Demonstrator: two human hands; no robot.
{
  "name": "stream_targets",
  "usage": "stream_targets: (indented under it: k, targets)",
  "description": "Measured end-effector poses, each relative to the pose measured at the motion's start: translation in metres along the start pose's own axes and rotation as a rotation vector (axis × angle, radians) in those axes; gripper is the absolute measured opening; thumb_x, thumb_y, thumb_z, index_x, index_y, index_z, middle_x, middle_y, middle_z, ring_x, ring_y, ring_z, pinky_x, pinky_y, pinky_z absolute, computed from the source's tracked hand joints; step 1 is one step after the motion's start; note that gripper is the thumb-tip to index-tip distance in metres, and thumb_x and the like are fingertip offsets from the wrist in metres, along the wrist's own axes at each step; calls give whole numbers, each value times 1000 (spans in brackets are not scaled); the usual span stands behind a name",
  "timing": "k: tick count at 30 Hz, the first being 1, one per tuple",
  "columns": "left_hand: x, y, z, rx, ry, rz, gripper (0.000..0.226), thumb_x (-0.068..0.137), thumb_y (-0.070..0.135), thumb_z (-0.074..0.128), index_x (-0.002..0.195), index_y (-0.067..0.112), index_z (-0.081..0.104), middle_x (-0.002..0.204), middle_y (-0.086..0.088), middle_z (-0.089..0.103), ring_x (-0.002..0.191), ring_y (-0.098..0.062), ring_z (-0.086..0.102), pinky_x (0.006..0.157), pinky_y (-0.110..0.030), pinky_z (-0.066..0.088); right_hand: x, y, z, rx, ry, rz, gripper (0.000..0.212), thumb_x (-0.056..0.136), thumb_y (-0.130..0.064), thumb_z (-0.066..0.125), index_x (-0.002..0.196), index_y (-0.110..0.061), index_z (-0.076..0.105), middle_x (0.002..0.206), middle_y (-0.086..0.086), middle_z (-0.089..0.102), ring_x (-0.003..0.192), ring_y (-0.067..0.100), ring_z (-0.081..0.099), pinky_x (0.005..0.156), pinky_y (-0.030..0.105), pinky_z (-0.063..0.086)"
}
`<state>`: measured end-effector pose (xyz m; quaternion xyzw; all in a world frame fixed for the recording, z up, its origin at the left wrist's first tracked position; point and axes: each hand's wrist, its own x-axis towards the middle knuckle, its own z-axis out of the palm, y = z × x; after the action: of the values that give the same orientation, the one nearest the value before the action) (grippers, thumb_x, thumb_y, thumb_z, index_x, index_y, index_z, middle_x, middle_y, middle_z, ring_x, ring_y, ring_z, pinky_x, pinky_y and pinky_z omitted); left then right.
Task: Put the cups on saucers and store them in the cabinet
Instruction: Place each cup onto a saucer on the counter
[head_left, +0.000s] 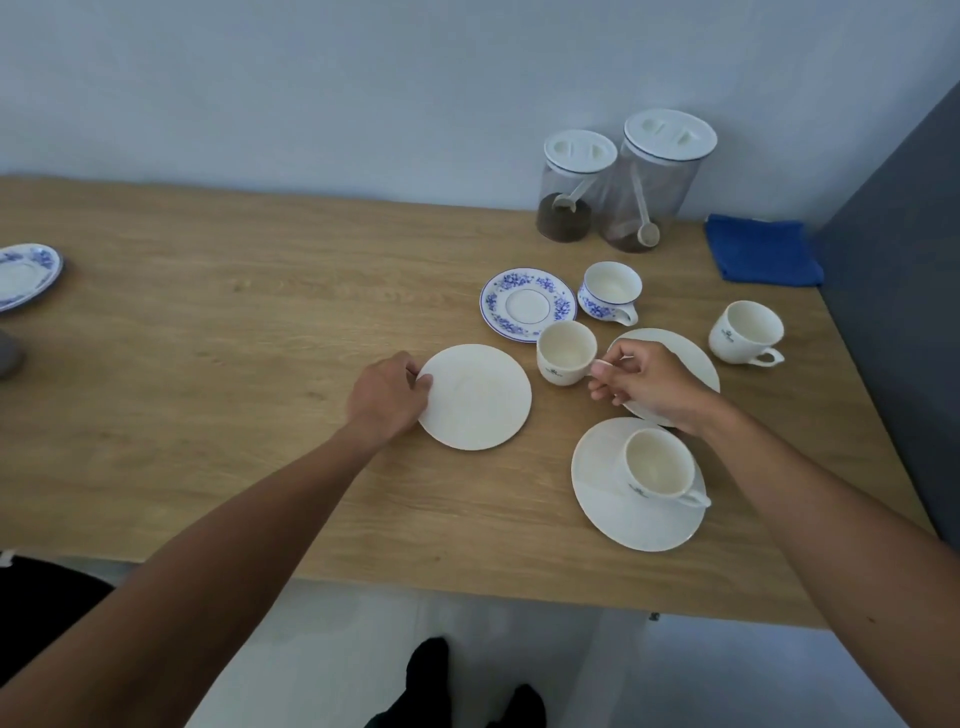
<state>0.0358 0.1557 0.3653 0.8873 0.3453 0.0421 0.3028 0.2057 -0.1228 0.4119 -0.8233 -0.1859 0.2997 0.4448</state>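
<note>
Nearest on the wooden tabletop (208, 364), at the near right, 1 plain white ceramic cup (657, 467) sits upright on a round white saucer (613, 514), off centre toward its far right, handle pointing right. Just beyond it, the right hand (644, 382) has its grip closed by thumb and fingers on the handle of a second white cup (563, 351); whether that cup rests on the tabletop or is lifted I cannot tell. The hand covers part of a third white saucer (691, 353) behind it. Left of the held cup, the left hand (387, 397) pinches the left rim of an empty white saucer (475, 397) lying flat. Farther back lie a blue-flowered saucer (527, 305) and, just right of it, a blue-flowered cup (608, 291). Another white cup (745, 332) stands alone at the right. Against the far wall are 2 clear lidded jars (618, 189) holding brown powder and scoops, with a folded blue cloth (761, 249) to their right. A second blue-flowered saucer (26, 275) lies at the far left edge.
</note>
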Motion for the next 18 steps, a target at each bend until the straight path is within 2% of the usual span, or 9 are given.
stream_targets:
  k: [8,14,18]
  targets:
    - [3,-5,-1,-70,-17,-13,17,88,35,62,96,21,65,87,6,66,91,-20,63,81,-36,52,7,-38,42,-7,-174,-113,26,95,-21,65,96,4,60,90,8,78,88,20,76,72,31,55]
    - [2,-8,-1,-83,-10,8,16,89,35,61,97,21,64,86,6,64,87,-19,62,77,-34,52,12,-42,78,-50,-249,-69,23,95,-21,66,97,2,62,88,7,78,86,16,76,68,27,53]
    - [2,-10,0,-91,-1,22,15,88,35,61,95,22,64,80,9,63,84,-18,62,75,-34,52,11,-41,82,-45,-260,-51,19,95,-21,66,96,-2,63,89,6,78,87,16,76,71,30,54]
